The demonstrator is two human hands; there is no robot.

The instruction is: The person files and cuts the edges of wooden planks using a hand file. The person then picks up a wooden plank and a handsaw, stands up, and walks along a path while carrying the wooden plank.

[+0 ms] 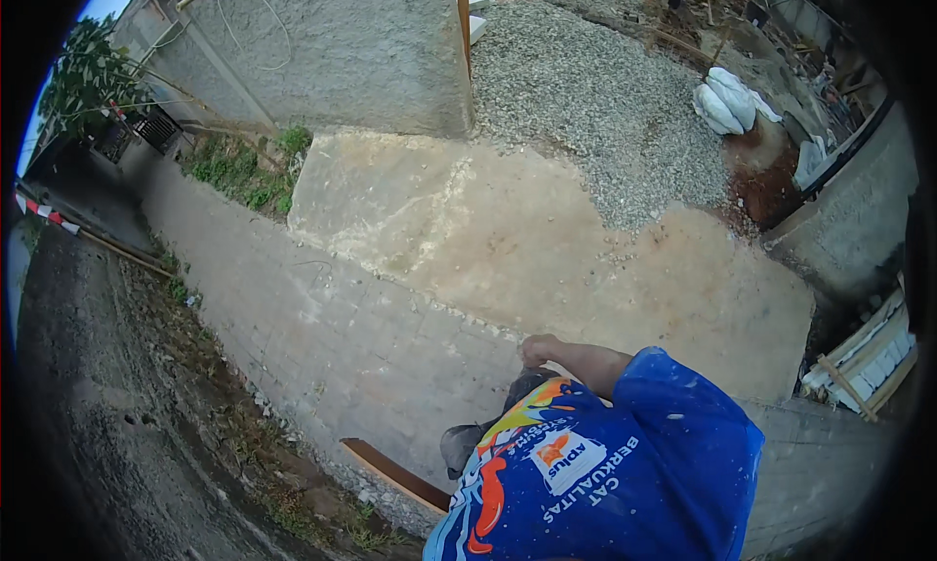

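My right hand is in front of my body, over the edge between the grey paving and the tan concrete slab. Its fingers look curled closed, and whatever they may hold is hidden. The bare forearm comes out of a blue short sleeve. My left hand does not show. On the left side of my shirt, a long brown board juts out over the paving; its other end is hidden behind my body. Dark clothing or footwear shows below the shirt.
Ahead lies a tan concrete slab, with a gravel heap beyond it. White sacks rest beside the gravel. A grey wall rises ahead left. Stacked white pieces with wood stand at right. A rough dirt strip runs along the left.
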